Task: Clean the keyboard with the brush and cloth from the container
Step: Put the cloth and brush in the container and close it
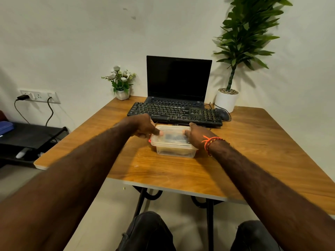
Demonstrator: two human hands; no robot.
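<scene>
A clear plastic container with its lid on stands on the wooden table, just in front of the black keyboard. Dim shapes show through the plastic; the brush and cloth cannot be told apart, though a small red tip pokes out at its left corner. My left hand grips the container's left edge, thumb on the lid. My right hand grips the right edge, thumb on the lid too.
An open black laptop sits behind the keyboard, with a black mouse at its right. A small flower pot and a tall plant in a white pot stand at the table's back. A dark low shelf lies left.
</scene>
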